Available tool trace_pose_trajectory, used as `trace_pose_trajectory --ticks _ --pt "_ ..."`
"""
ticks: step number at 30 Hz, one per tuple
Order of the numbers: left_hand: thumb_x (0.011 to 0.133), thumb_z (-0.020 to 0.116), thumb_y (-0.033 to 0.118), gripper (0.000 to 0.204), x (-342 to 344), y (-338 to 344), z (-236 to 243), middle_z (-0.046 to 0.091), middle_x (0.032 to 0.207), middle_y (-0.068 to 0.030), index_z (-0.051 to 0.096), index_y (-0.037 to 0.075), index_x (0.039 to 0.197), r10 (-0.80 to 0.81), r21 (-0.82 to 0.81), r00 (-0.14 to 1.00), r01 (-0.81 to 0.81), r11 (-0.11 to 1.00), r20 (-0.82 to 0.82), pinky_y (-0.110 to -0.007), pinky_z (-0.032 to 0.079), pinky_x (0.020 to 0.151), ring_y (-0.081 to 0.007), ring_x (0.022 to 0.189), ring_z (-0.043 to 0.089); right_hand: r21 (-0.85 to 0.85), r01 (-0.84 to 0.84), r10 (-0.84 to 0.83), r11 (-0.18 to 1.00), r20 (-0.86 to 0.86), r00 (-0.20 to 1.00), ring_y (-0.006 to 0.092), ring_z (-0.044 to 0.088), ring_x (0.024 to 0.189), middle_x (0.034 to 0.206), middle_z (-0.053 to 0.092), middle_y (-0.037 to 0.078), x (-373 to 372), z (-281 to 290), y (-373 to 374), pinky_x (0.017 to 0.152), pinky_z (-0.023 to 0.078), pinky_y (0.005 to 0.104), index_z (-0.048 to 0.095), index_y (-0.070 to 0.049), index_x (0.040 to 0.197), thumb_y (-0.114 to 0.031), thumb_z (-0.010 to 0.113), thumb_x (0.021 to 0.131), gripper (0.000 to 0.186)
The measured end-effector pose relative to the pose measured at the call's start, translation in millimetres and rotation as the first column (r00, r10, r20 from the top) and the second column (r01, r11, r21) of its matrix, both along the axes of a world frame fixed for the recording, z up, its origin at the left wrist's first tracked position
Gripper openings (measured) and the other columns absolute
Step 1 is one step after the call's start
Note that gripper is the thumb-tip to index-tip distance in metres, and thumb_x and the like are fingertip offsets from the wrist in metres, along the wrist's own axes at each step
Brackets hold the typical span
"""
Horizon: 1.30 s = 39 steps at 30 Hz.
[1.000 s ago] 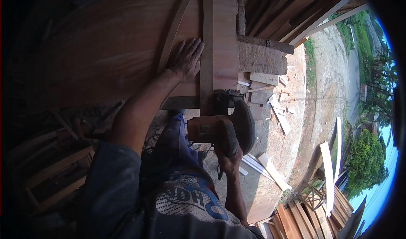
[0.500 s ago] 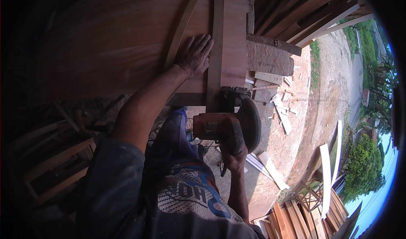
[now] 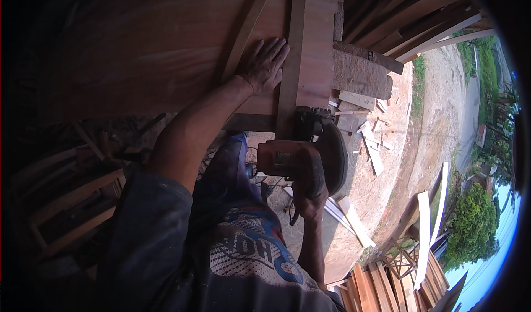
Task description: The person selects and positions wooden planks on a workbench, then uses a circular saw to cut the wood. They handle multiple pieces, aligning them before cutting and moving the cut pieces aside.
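Note:
My left hand (image 3: 266,66) lies flat with fingers stretched on a wide reddish-brown wooden panel (image 3: 166,52). It rests between a curved wooden strip (image 3: 247,27) and a straight strip (image 3: 296,35), its fingertips against the straight one. At the panel's near right edge is a circular saw (image 3: 290,158) with an orange-brown motor housing and a dark round guard. My right hand (image 3: 311,201) is closed around the saw's rear handle, partly hidden behind it. The saw's front end sits at the near end of the straight strip. Its blade is hidden.
Rough timber blocks (image 3: 362,75) jut out beside the panel, with stacked boards (image 3: 420,24) beyond. Offcuts (image 3: 371,149) litter the ground to the right. More planks (image 3: 381,290) lie at the lower right. A wooden frame (image 3: 77,212) stands at the lower left, and a power cord hangs near my legs.
The whole view has shifted slightly, so the panel and strips appear farther right. My left hand stays flat on the panel and my right hand keeps its hold on the saw, at the same edge.

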<state>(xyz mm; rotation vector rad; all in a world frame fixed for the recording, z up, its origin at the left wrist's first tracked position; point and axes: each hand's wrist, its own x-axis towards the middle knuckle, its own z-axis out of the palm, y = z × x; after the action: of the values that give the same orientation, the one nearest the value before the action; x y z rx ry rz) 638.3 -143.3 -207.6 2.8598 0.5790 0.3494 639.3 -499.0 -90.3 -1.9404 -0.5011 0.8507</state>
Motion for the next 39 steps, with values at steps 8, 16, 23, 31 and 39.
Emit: trace_pose_trajectory --ticks 8,16,23,31,39 --pt "0.088 0.050 0.023 0.066 -2 1 -9 0.030 0.155 -0.0156 0.032 0.003 0.148 -0.001 -0.021 0.997 0.003 1.000 0.079 -0.052 0.015 0.118 -0.0292 0.145 0.025 0.008 0.039 -0.037 0.999 -0.157 0.987 0.0151 0.062 0.089 0.099 0.067 0.007 3 -6 -3 0.081 0.050 0.0317 0.061 -0.002 0.112 -0.005 0.072 0.076 0.038" --pt "0.091 0.047 0.028 0.065 1 -1 -20 0.028 0.157 -0.0131 0.031 0.005 0.150 0.035 -0.018 0.998 -0.034 0.999 0.056 -0.052 0.015 0.119 -0.0281 0.146 0.023 0.079 0.041 -0.025 0.996 -0.199 0.980 0.0106 0.059 0.080 0.092 0.065 0.003 5 -9 1 0.073 0.049 0.0271 0.062 0.000 0.113 -0.003 0.068 0.080 0.034" --pt "0.091 0.046 0.026 0.062 -1 -4 -16 0.029 0.157 -0.0116 0.035 0.006 0.149 0.057 -0.029 0.996 -0.055 0.998 0.075 -0.050 0.015 0.119 -0.0251 0.147 0.023 0.148 0.017 0.003 0.989 -0.132 0.991 0.0089 0.056 0.070 0.087 0.064 0.003 8 -16 -1 0.061 0.047 0.0243 0.060 -0.001 0.118 -0.004 0.066 0.083 0.036" --pt "0.091 0.047 0.026 0.062 -3 -5 -15 0.029 0.157 -0.0116 0.034 0.007 0.149 0.052 -0.031 0.996 -0.050 0.998 0.067 -0.052 0.013 0.119 -0.0251 0.147 0.022 0.088 0.075 -0.050 0.993 -0.257 0.965 0.0079 0.055 0.063 0.083 0.062 0.003 10 -9 13 0.054 0.045 0.0233 0.059 -0.001 0.119 -0.005 0.068 0.083 0.037" --pt "0.089 0.049 0.026 0.063 -1 -6 -22 0.030 0.156 -0.0118 0.036 0.007 0.148 0.060 -0.023 0.992 -0.058 0.998 0.108 -0.052 0.013 0.119 -0.0257 0.147 0.023 0.099 0.084 -0.052 0.992 -0.289 0.956 0.0076 0.054 0.058 0.074 0.060 0.003 15 -9 18 0.050 0.043 0.0229 0.058 0.001 0.117 -0.004 0.067 0.085 0.033"
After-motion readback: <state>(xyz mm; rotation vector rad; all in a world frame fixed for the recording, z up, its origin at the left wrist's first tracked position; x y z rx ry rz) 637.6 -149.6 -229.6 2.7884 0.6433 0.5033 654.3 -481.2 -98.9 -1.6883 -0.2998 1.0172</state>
